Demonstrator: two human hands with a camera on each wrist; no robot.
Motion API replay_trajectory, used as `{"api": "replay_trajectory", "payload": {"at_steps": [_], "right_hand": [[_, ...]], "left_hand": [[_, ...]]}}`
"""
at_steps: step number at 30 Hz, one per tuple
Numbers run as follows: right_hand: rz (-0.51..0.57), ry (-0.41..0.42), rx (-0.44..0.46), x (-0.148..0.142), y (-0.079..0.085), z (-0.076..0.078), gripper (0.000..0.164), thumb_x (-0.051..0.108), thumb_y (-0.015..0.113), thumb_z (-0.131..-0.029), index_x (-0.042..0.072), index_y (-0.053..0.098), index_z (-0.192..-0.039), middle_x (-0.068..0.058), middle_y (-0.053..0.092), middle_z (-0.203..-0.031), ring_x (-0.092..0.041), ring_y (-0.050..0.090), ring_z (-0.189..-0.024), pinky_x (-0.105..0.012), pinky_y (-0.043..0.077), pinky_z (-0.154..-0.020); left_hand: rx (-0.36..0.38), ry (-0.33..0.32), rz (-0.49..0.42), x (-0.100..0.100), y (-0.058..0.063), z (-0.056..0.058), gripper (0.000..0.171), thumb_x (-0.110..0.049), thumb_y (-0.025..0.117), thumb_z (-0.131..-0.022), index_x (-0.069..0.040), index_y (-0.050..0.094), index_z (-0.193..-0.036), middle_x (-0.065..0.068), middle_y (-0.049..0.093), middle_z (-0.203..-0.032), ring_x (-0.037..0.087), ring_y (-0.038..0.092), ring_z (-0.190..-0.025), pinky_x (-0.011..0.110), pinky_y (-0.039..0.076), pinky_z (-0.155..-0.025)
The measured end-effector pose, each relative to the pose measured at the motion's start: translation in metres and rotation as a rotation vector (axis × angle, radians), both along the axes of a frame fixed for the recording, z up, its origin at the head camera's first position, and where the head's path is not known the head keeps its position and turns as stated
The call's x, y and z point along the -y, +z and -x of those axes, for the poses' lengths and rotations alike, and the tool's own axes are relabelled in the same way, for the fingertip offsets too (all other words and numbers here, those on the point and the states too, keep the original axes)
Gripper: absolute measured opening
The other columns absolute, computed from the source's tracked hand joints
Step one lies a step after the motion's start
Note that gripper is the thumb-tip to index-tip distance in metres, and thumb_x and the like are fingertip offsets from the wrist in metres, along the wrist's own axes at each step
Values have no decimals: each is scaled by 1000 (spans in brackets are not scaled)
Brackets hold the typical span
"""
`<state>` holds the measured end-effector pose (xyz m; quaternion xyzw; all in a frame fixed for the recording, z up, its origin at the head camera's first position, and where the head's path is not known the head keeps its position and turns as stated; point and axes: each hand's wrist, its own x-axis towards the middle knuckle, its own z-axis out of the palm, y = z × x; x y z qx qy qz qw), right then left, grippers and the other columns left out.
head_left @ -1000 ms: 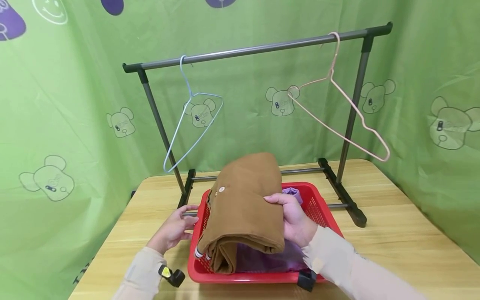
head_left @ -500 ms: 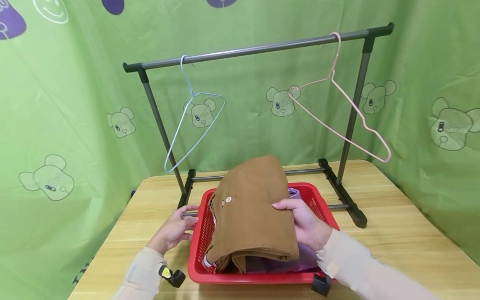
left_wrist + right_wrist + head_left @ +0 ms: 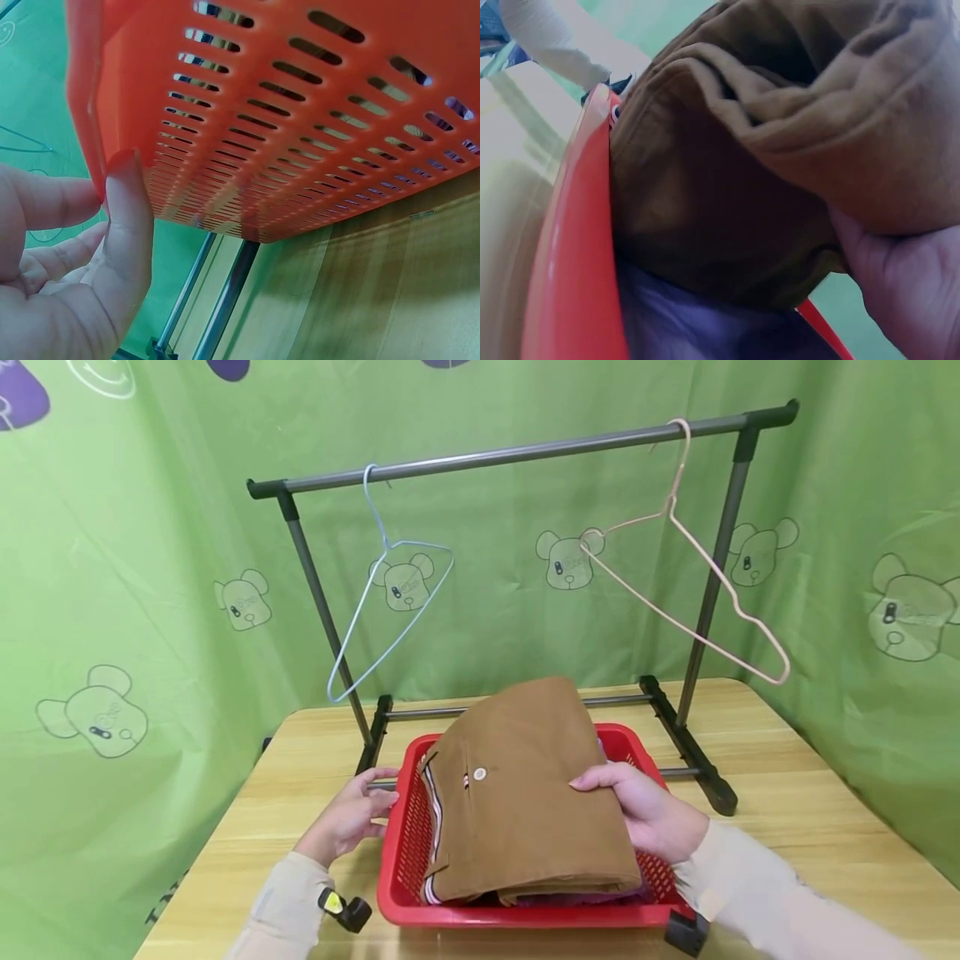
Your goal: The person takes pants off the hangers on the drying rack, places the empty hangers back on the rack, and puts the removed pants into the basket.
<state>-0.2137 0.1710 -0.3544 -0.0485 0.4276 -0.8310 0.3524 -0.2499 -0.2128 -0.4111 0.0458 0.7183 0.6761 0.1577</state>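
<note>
A pair of folded brown trousers (image 3: 532, 827), with a white button, belt loops and a striped inner waistband, lies tilted over the red plastic basket (image 3: 517, 916). My right hand (image 3: 645, 806) grips their right edge, thumb on top and the other fingers hidden underneath. In the right wrist view the fold of the trousers (image 3: 705, 180) hangs over purple cloth (image 3: 697, 319) in the basket. At the basket's left side, my left hand (image 3: 352, 818) pinches the rim; the left wrist view has its thumb against the slotted outer wall (image 3: 247, 127).
Behind the basket stands a grey metal clothes rack (image 3: 525, 450) on the wooden table (image 3: 795, 852). A blue hanger (image 3: 390, 647) hangs at its left, a pink hanger (image 3: 675, 622) at its right. Green patterned curtain (image 3: 495, 610) surrounds the table.
My right hand has moved right and slightly down with the trousers, which now lie flatter and lower over the basket, showing more of the waistband. The left hand stays at the rim.
</note>
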Motion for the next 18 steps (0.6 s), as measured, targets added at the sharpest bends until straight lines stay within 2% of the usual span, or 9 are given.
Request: {"api": "replay_trajectory", "payload": {"at_steps": [8, 13, 18], "right_hand": [[-35, 37, 13, -18, -8, 3, 49, 7, 52, -92, 2, 20, -129, -11, 57, -115, -26, 62, -106, -45, 49, -95], [-44, 69, 18, -28, -13, 4, 41, 8, 50, -93, 2, 25, -125, -11, 60, -115, -27, 62, -107, -46, 48, -96], [-80, 64, 7, -35, -15, 5, 41, 6, 47, -94, 4, 22, -126, -12, 59, -115, -28, 62, -108, -48, 47, -97]], "left_hand": [[7, 8, 8, 1, 0, 0, 44, -4, 49, -98, 1, 34, -139, 16, 65, -103, 24, 66, -86, 36, 57, -64], [14, 10, 12, 0, 0, 1, 44, -3, 49, -98, 0, 35, -139, 15, 65, -102, 24, 66, -85, 36, 57, -64], [12, 12, 8, 0, -1, 3, 43, -3, 49, -98, 0, 35, -139, 15, 65, -103, 24, 66, -85, 38, 57, -64]]}}
